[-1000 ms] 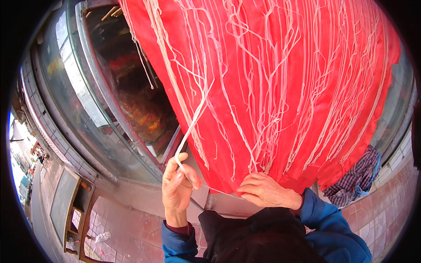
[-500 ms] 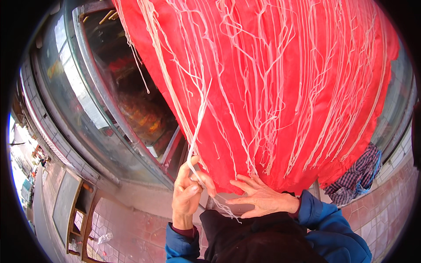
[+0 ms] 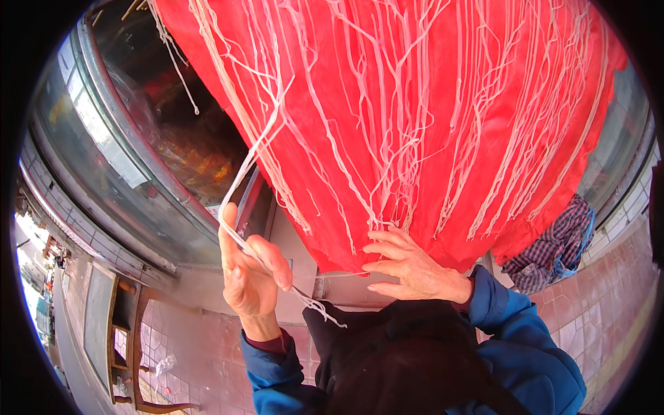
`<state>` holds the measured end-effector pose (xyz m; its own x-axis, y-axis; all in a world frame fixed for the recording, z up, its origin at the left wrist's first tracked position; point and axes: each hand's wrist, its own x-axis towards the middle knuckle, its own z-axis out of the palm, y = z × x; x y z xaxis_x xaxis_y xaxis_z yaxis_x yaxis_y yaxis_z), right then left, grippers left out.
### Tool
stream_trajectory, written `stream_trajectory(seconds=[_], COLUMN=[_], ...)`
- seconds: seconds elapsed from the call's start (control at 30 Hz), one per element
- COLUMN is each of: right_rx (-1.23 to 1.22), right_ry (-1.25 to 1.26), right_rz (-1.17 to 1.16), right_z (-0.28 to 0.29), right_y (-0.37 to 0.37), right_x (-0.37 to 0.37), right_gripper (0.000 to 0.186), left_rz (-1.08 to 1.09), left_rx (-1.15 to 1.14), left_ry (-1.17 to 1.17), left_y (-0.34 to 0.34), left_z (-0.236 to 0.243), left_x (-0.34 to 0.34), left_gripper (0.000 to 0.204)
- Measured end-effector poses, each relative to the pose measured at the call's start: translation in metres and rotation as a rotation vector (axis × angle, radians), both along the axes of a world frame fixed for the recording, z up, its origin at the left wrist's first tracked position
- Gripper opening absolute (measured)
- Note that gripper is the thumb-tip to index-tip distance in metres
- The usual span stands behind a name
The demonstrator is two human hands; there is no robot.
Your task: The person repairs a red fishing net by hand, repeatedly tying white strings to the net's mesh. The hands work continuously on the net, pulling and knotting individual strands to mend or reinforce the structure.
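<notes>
A large red cloth [image 3: 328,83] fills the upper middle and right, covered with long, thin white strands [image 3: 449,138], many branched and tangled. My left hand [image 3: 250,266] is at the cloth's lower left, with a white strand bundle [image 3: 238,183] running over its raised forefinger and between its fingers, its frayed tail dangling below to the right. My right hand [image 3: 408,270] lies palm down at the cloth's lower edge, fingers spread, fingertips touching or just beside the lower strand ends. I cannot see anything held in it.
A glass display case [image 3: 97,138] with a dark interior stands left. A checked cloth bundle [image 3: 539,252] with blue cord sits lower right. A small wooden cabinet [image 3: 126,325] stands on the tiled pavement [image 3: 574,311] at lower left, with a street beyond.
My right hand's curled fingers have spread apart. The strand's frayed tail now dangles below my left hand. The cloth and both hands sit higher and farther left in view.
</notes>
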<state>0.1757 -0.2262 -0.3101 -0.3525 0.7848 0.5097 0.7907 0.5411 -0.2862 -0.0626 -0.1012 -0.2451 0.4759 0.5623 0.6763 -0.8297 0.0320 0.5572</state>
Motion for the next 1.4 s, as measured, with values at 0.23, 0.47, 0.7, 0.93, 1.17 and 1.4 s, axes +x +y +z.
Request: stream_trajectory(seconds=[0.23,0.47,0.7,0.93,1.17,1.4], right_rx=[-0.169,-0.163,-0.121,-0.419,-0.522,-0.446], right_ry=[-0.025,0.153,0.544,1.218,1.255,1.196], right_rz=[-0.03,-0.056,0.056,0.346,0.354,0.277], right_z=[0.013,0.006,0.033,0.125,0.175,0.181], right_y=[-0.004,-0.004,0.007,0.056,0.069,0.056], right_x=[0.0,0.013,0.008,-0.006,-0.011,-0.009], right_gripper=[0.054,0.055,0.034,0.036,0.03,0.022], left_rz=[-0.003,0.018,-0.013,-0.16,0.526,1.434], left_rx=[0.036,0.008,-0.002,0.134,0.516,0.729], left_ry=[-0.005,0.006,0.219,0.515,0.569,0.284], left_y=[-0.003,-0.002,-0.012,-0.04,-0.021,0.016], left_z=[-0.001,-0.004,-0.018,-0.023,-0.002,0.051], left_x=[0.001,-0.007,0.0,0.036,0.037,0.085], left_gripper=[0.085,0.089,0.069,0.067,0.034,0.056])
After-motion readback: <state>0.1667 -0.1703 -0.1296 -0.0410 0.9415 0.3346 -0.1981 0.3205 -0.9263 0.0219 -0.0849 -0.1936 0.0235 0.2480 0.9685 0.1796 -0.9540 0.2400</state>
